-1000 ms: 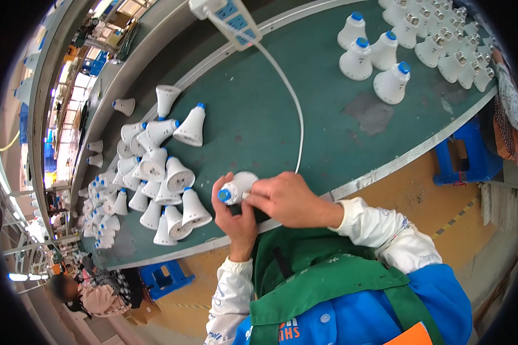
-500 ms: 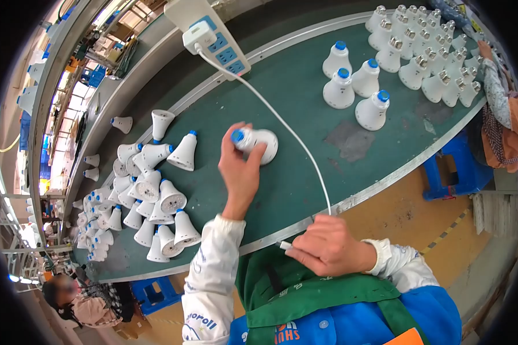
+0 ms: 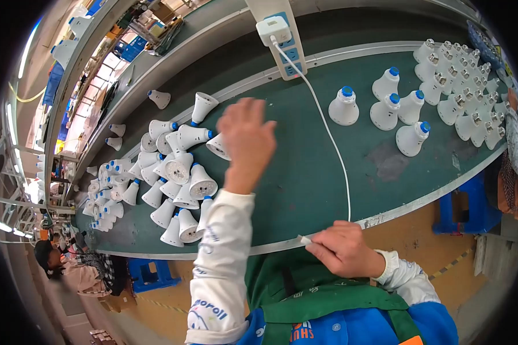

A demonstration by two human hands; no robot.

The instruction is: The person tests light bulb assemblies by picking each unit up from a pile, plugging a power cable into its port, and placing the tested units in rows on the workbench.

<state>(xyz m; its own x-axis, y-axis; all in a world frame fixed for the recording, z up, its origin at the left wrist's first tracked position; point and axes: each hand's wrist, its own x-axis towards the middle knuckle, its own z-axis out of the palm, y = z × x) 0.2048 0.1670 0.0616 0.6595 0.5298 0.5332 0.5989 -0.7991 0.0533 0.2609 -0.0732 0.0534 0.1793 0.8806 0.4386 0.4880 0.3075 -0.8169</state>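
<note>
My left hand [image 3: 247,138] is over the green table beside the pile of white bulb housings [image 3: 178,167], its fingers apart and slightly blurred. It covers part of a housing [image 3: 217,147] lying next to it; whether they touch is hard to tell. Near the table's front edge, my right hand [image 3: 342,248] pinches the white plug end of a cable [image 3: 335,138]. A white housing with a blue top [image 3: 343,108] stands upright just right of the cable.
The cable runs from an adapter [image 3: 274,30] in a power strip [image 3: 290,63]. Several blue-topped housings [image 3: 384,112] and many metal-tipped ones [image 3: 457,106] stand at the right. A person [image 3: 69,267] is at lower left; blue stools [image 3: 149,275] stand beyond the table edge [image 3: 385,215].
My left hand has let go of the blue-topped housing, now standing right of the cable, and moved to the pile. My right hand drew the plug away from it and still holds it.
</note>
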